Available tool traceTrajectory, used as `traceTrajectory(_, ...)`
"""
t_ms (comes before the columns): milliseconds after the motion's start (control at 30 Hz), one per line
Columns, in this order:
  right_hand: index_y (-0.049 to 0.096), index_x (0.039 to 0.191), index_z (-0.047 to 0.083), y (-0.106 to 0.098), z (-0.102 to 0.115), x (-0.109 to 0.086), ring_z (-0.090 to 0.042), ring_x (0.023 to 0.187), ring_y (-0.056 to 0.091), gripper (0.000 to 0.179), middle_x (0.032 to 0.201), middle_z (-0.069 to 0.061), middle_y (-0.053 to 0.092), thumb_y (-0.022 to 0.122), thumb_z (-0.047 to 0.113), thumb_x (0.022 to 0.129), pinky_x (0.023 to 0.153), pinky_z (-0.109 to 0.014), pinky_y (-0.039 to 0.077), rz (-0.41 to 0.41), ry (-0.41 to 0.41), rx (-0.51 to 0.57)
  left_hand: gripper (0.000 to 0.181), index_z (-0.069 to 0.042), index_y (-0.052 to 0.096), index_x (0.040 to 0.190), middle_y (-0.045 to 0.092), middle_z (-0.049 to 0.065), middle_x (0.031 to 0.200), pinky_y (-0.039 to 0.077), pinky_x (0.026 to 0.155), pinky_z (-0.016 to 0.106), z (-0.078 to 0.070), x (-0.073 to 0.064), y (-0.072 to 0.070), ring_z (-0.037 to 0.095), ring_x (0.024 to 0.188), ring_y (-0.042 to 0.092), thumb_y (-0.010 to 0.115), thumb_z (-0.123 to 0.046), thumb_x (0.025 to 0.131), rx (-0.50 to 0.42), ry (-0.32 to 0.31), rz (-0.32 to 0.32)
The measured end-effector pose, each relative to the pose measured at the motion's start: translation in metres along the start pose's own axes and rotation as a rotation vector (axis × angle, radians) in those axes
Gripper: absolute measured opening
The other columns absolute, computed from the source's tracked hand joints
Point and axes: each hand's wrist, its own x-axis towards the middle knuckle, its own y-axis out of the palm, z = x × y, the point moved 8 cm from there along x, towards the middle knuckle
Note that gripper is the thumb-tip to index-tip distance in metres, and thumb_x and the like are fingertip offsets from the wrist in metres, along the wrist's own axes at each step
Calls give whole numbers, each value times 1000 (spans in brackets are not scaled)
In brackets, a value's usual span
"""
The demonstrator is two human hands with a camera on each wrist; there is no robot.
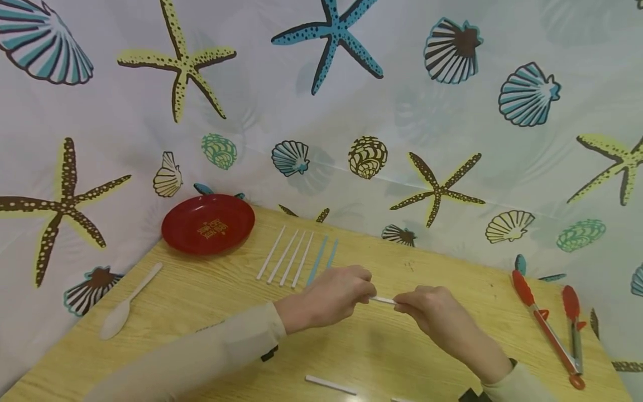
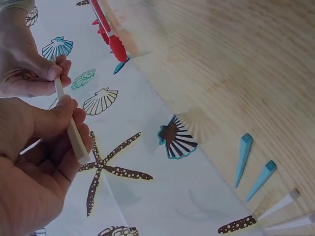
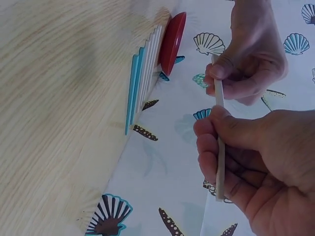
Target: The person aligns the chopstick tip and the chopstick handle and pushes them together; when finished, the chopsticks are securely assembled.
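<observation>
Between my two hands runs a white chopstick [image 1: 383,300], raised over the table. My left hand [image 1: 334,296] pinches one end with thumb and curled fingers, and my right hand [image 1: 437,312] pinches the other. In the left wrist view, the tip of the chopstick [image 2: 78,145] sticks out past my left fingers. Seen from the right wrist, the far end of the chopstick [image 3: 220,172] lies along my right fingers. Beyond my left hand, several white chopsticks [image 1: 283,256] lie side by side with two blue chopsticks [image 1: 317,261]. Another white chopstick [image 1: 331,385] lies near the front.
A red plate [image 1: 208,223] stands at the table's back left corner, with a pale spoon [image 1: 118,318] nearer on the left. Red-tipped tongs [image 1: 552,335] lie at the right edge. Cloth [image 1: 321,123] printed with shells and starfish hangs behind the wooden table [image 1: 201,312].
</observation>
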Motion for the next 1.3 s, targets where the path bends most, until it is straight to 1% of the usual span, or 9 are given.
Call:
traceTrajectory(100,74,89,7,-2,6,1,2,56,46,14,70,6,63,79,-2,80,49,-14,41,-58,-59,-24,10,-11,77,91,55,-4,79,46,65,11,-2,1,-3,7,73,56,74,-1,88,-14,28,-26)
traceTrajectory(200,74,88,6,-4,7,1,1,56,47,15,69,6,62,80,-3,77,48,-13,41,-96,-80,-49,13,-9,76,88,55,-3,78,46,65,11,-4,1,-5,8,72,57,74,4,86,-23,50,-60)
traceTrajectory(400,73,87,5,-2,8,1,-2,56,51,19,68,4,65,82,-6,74,49,-13,42,-154,-113,-72,18,-9,75,85,55,-3,77,45,65,11,-3,1,-6,9,72,58,73,9,84,-36,26,-64)
traceTrajectory(633,73,86,5,5,8,0,-1,57,48,12,69,4,65,80,-1,78,49,-13,42,-123,-107,-68,15,-9,76,85,54,-5,76,45,63,11,-2,1,0,7,71,57,74,6,83,-34,-5,-1)
traceTrajectory(800,75,87,7,8,6,5,-4,58,50,15,71,4,65,82,0,77,50,-17,44,-97,-83,-136,13,-11,76,90,63,-3,81,48,64,15,7,2,4,8,74,61,76,1,85,-27,-105,74)
traceTrajectory(933,75,88,11,13,3,10,-8,64,55,16,75,5,67,83,3,77,54,-21,48,-61,-68,-198,8,-13,76,93,70,-3,85,50,62,18,8,4,5,8,74,64,77,-9,87,43,-172,151)
traceTrajectory(1133,72,84,11,19,4,12,-10,70,55,18,77,5,66,84,1,74,59,-21,51,-37,-89,-257,8,-13,72,95,66,-4,79,46,55,15,2,6,13,5,65,60,74,-20,91,145,-164,217)
traceTrajectory(1233,72,87,9,20,7,12,-14,76,57,23,82,3,65,86,0,72,70,-26,53,-52,-124,-296,9,-11,70,95,62,-3,77,44,53,15,2,6,16,5,64,57,73,-19,93,130,-172,240)
traceTrajectory(1300,71,93,8,19,10,12,-18,85,60,30,90,-1,66,88,1,69,81,-34,52,-71,-149,-319,8,-10,68,93,62,-3,77,44,54,15,4,5,18,5,64,56,72,-17,93,56,-191,255)
